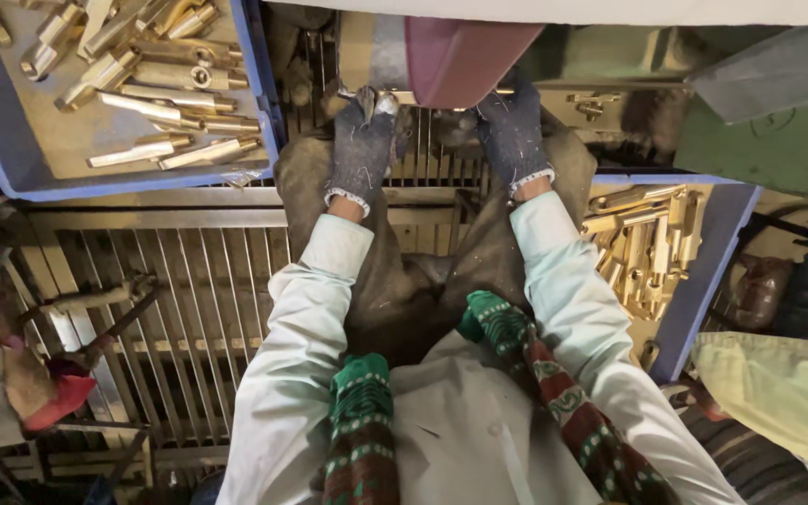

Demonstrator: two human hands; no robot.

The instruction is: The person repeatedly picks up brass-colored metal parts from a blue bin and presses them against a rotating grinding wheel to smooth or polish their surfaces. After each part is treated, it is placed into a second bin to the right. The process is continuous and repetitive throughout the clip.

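dark speckled grey gloves showing on left hand [361, 150] and right hand [512, 136]; pale mint sleeves [296, 327]; scarf [359, 425] running green, maroon, white-patterned; blue trays [268, 93] holding brass-gold parts [156, 103]; maroon wheel [460, 56].

No packages, labels, signs or screens are in view at this metalworking station. The nearest things to containers are two open blue trays: one blue tray [264, 103] at the upper left, rectangular, with loose brass-coloured parts lying across its floor; a second blue tray [703, 271] at the right, seen at an angle, crowded with more brass-coloured pieces. Neither shows a sticker, tag or printed panel on the walls that face the camera. No display or notice appears on the green machine housing [759, 131] behind.
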